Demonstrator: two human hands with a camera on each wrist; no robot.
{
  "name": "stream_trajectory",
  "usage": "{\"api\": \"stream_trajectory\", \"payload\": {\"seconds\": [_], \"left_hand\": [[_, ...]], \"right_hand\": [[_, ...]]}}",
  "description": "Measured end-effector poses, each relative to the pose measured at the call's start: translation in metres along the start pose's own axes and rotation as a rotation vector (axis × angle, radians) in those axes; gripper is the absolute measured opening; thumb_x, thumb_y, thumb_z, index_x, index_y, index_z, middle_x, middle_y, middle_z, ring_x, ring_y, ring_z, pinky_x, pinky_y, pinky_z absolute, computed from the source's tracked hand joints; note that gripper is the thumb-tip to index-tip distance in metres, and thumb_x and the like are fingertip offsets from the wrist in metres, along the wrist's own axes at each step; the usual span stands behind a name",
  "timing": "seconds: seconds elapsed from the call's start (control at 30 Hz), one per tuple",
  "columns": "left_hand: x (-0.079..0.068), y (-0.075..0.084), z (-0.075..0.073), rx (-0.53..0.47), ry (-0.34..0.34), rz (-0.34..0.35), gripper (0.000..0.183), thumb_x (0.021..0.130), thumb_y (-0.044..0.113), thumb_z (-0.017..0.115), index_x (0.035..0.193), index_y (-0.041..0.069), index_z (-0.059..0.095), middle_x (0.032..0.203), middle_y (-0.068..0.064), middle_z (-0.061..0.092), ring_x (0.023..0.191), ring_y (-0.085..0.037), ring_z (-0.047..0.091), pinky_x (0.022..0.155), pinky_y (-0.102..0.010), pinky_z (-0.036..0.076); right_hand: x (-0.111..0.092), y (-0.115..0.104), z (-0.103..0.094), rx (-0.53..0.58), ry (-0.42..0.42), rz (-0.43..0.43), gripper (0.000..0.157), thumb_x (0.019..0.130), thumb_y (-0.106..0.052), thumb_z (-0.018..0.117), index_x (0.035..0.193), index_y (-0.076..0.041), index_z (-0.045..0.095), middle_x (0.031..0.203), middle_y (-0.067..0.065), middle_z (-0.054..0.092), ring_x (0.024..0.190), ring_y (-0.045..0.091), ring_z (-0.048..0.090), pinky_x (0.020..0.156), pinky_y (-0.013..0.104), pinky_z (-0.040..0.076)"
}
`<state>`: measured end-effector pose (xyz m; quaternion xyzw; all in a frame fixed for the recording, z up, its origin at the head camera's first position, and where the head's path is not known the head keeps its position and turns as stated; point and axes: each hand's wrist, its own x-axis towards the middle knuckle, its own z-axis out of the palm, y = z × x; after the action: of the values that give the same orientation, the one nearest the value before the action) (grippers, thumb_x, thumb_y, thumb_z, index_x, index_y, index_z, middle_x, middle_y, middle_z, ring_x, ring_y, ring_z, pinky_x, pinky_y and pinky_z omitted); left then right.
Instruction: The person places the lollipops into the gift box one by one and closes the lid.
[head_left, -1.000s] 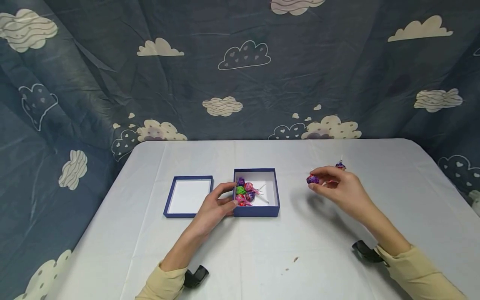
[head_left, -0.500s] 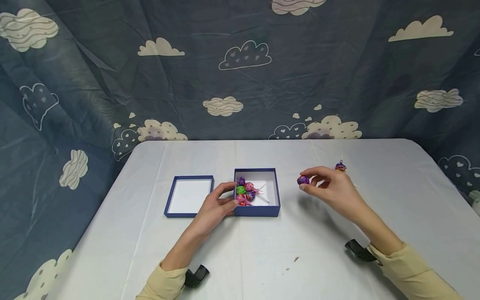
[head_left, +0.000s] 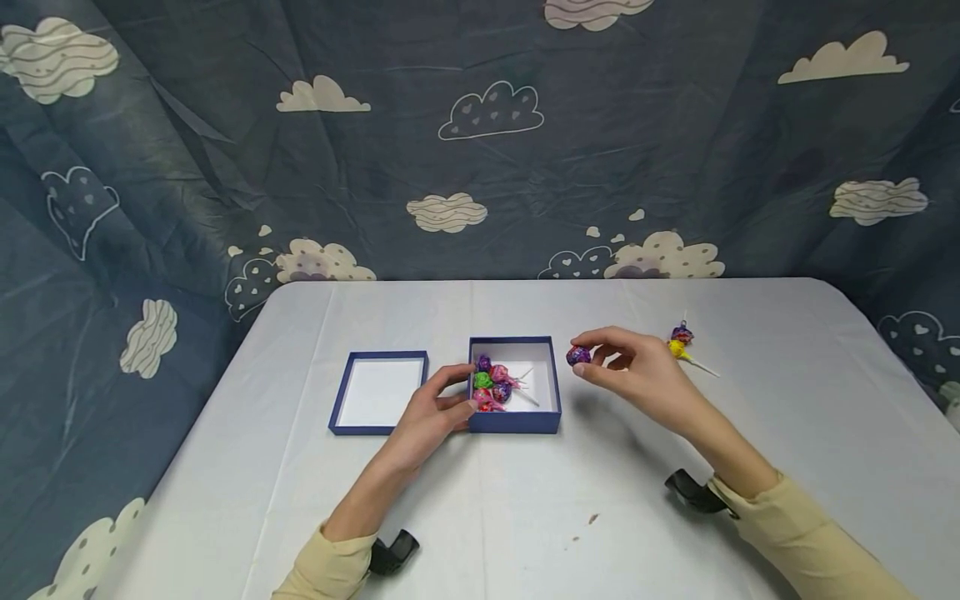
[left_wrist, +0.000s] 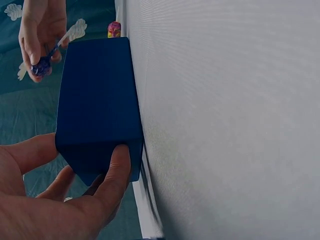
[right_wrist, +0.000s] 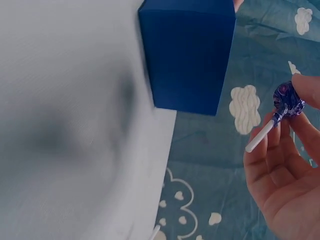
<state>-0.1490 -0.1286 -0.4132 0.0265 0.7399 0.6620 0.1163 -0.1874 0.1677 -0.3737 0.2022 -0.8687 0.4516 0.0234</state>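
A purple-wrapped lollipop [head_left: 578, 355] is pinched by its candy end between the thumb and fingers of my right hand [head_left: 637, 371], above the table just right of the blue box [head_left: 514, 423]. In the right wrist view the lollipop's white stick [right_wrist: 260, 138] points down and left. My left hand [head_left: 423, 417] holds the box by its left side; in the left wrist view its fingers [left_wrist: 116, 172] bend against the box wall. Inside lie several wrapped lollipops: pink [head_left: 483, 400], green [head_left: 482, 380] and purple [head_left: 501, 392], heaped at the left.
A blue-rimmed lid [head_left: 378, 393], white inside, lies left of the box, partly behind my left hand. Farther right lie a purple lollipop [head_left: 682, 332] and a yellow one [head_left: 678, 348]. Small brown specks [head_left: 592, 518] mark the white tablecloth [head_left: 525, 517]. A cloud-print curtain hangs behind.
My right hand has moved left toward the box with the purple lollipop, uncovering the yellow lollipop behind it. The left hand and the box have stayed in place.
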Motion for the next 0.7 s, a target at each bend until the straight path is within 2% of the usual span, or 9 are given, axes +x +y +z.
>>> {"api": "stream_trajectory", "payload": {"seconds": [0.3, 0.47, 0.7], "left_hand": [[0.001, 0.0, -0.001, -0.002, 0.006, -0.006, 0.052, 0.094, 0.005, 0.061, 0.143, 0.011, 0.048, 0.146, -0.01, 0.043, 0.122, -0.031, 0.054, 0.087, -0.038, 0.054], [0.001, -0.002, -0.002, -0.023, -0.009, 0.018, 0.051, 0.094, 0.004, 0.061, 0.143, 0.009, 0.048, 0.146, -0.013, 0.043, 0.123, -0.033, 0.054, 0.087, -0.04, 0.054], [0.001, -0.002, -0.002, -0.022, -0.006, 0.016, 0.051, 0.094, 0.003, 0.06, 0.143, 0.008, 0.048, 0.147, -0.013, 0.043, 0.123, -0.033, 0.054, 0.088, -0.04, 0.053]], "right_hand": [[0.015, -0.009, 0.008, 0.085, -0.039, -0.003, 0.033, 0.088, -0.031, 0.076, 0.118, -0.017, 0.07, 0.101, -0.002, 0.068, 0.09, 0.018, 0.058, 0.076, 0.03, 0.052], [0.024, -0.014, 0.011, 0.122, -0.089, -0.048, 0.031, 0.089, -0.027, 0.075, 0.117, -0.018, 0.069, 0.105, -0.003, 0.067, 0.093, 0.019, 0.056, 0.079, 0.032, 0.052], [0.038, -0.019, 0.017, 0.162, -0.166, -0.112, 0.029, 0.09, -0.022, 0.074, 0.119, -0.019, 0.069, 0.111, -0.004, 0.066, 0.097, 0.018, 0.058, 0.084, 0.033, 0.051]]}}
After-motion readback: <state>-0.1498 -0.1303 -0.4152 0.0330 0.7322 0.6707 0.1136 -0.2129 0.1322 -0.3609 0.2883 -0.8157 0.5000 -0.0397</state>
